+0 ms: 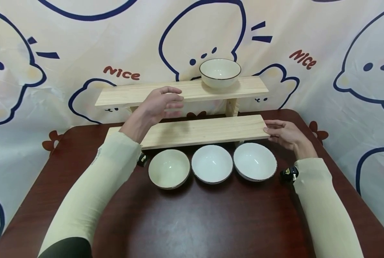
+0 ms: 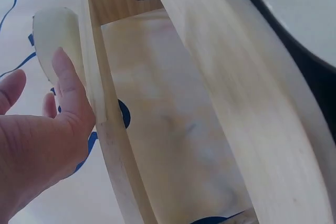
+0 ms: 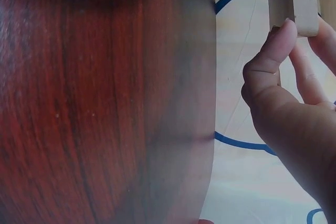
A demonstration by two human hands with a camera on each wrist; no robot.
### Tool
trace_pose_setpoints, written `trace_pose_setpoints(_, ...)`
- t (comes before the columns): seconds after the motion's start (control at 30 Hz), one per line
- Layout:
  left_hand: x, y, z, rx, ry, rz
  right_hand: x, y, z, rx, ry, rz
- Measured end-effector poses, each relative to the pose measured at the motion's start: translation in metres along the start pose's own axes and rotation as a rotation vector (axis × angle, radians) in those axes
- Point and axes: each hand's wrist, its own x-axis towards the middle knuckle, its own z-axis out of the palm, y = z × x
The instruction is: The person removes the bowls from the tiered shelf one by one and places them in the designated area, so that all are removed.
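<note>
Cartoon-printed cloth (image 1: 92, 46) forms the backdrop behind a dark reddish-brown counter (image 1: 211, 218), as I observe remotely. On the counter stands a two-tier wooden shelf (image 1: 232, 107), my reference for all positions.

Findings: one bowl (image 1: 220, 73) sits upright atop the shelf, right of its centre. Directly in front of the shelf, a cream bowl (image 1: 169, 169) and two white bowls, the middle one (image 1: 212, 165) and the right one (image 1: 255, 162), stand in a row.

My right hand (image 1: 285, 135) pinches the right end of the shelf's lower board (image 1: 208, 132), thumb against one face and fingers against the other. My left hand (image 1: 163, 104) holds nothing; its fingers are apart, near the front edge of the shelf's upper board (image 1: 124, 95). Contact there I cannot confirm.

Assessment: I judge the step in hand to be steadying or adjusting the shelf. I recommend a light, level pinch at its right end, with any push slow and even. Lifting one end could set the top bowl sliding; pulling forward could drive the shelf into the front row. My left hand should clear that top bowl.
</note>
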Motion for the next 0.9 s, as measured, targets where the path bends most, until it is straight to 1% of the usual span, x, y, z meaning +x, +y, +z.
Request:
trace_pose_setpoints(0.27,0.016,0.010,0.008,-0.014,0.004,-0.019,0.000,-0.002,-0.001,-0.001,0.007,0.002)
trace_pose_setpoints(0.43,0.025,0.017,0.014,-0.037,0.000,-0.026,0.001,-0.002,-0.002,-0.022,0.007,0.006)
trace_pose_setpoints(0.63,0.032,0.024,0.022,-0.035,-0.008,-0.023,0.001,0.001,-0.002,-0.024,0.002,0.006)
trace_pose_setpoints(0.77,0.036,0.026,0.026,-0.026,-0.013,-0.034,0.001,0.002,-0.001,-0.021,0.000,0.000)
trace_pose_setpoints(0.9,0.042,0.029,0.029,-0.029,-0.017,-0.036,0.001,0.002,-0.001,0.007,-0.003,-0.008)
